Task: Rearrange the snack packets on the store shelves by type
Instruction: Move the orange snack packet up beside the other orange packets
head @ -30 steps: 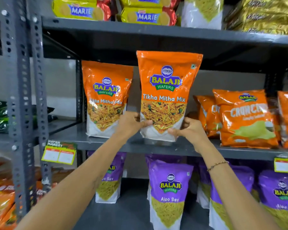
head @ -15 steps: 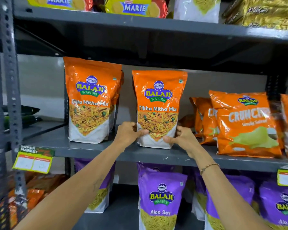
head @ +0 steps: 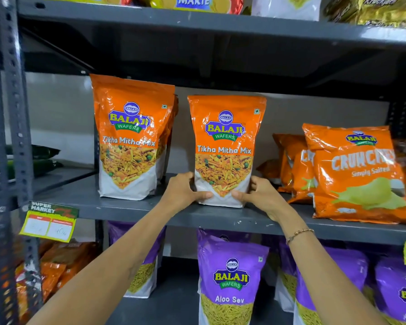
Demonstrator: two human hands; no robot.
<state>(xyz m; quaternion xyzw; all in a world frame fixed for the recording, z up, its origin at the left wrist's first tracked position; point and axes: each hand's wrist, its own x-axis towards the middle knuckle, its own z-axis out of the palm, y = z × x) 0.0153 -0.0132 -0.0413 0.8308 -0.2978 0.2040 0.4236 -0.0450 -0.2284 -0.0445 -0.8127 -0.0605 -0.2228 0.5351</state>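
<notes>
An orange Tikha Mitha Mix packet (head: 224, 137) stands upright on the grey middle shelf (head: 136, 211). My left hand (head: 183, 192) grips its lower left corner and my right hand (head: 259, 195) grips its lower right corner. To its left another Tikha Mitha Mix packet (head: 131, 134) stands upright, with more of the same kind behind it. On the right, orange Crunchex chips bags (head: 354, 172) lean against each other.
Purple Aloo Sev packets (head: 231, 277) fill the shelf below. Marie biscuit packs (head: 192, 2) and gold packets (head: 373, 10) lie on the top shelf. A perforated steel upright (head: 12, 137) and a price tag (head: 48, 221) sit at the left.
Both hands lowered the held Tikha Mitha Mix packet from the air onto the middle shelf, where it now stands beside the left packet. The camera has also moved closer.
</notes>
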